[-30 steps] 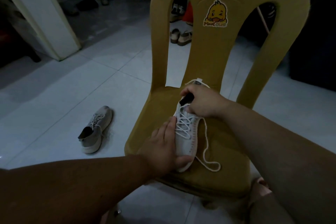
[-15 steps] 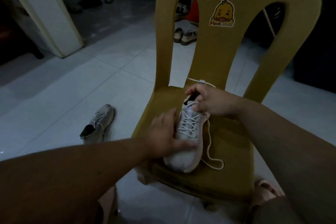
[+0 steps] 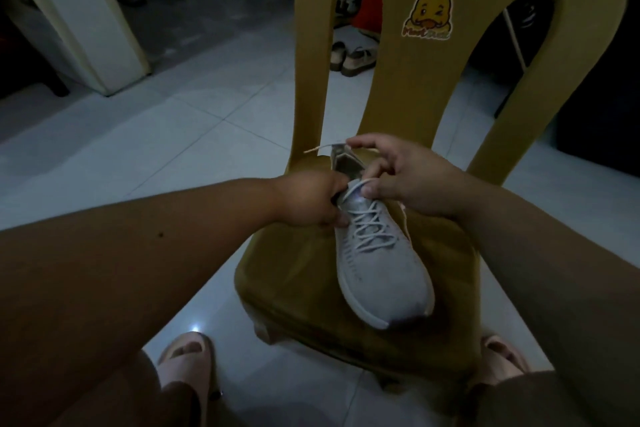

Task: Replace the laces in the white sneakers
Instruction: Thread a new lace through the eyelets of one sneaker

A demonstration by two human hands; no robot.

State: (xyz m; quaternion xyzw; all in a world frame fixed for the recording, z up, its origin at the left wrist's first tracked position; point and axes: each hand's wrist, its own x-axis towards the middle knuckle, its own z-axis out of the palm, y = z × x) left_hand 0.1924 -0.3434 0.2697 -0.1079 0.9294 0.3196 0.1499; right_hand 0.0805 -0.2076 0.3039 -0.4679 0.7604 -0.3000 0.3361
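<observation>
A white knit sneaker [image 3: 379, 270] lies on the seat of a yellow plastic chair [image 3: 304, 288], toe toward me and laced with a white lace [image 3: 370, 225]. My left hand [image 3: 311, 201] grips the sneaker's collar on its left side, near the top eyelets. My right hand [image 3: 398, 177] pinches the lace at the top of the tongue, and a loose lace end sticks out to the left behind the heel. The second sneaker is out of view.
The chair back with a duck sticker [image 3: 428, 12] rises just behind the sneaker. My feet in pink slippers [image 3: 188, 362] stand on the white tiled floor by the chair's front legs. Sandals [image 3: 351, 57] and other shoes lie further back, near a white pillar [image 3: 86, 17].
My left hand moved from the sneaker's side up to its collar. The sneaker slid nearer the seat's front with its toe turned right. The view shifted, so the floor sneaker dropped out.
</observation>
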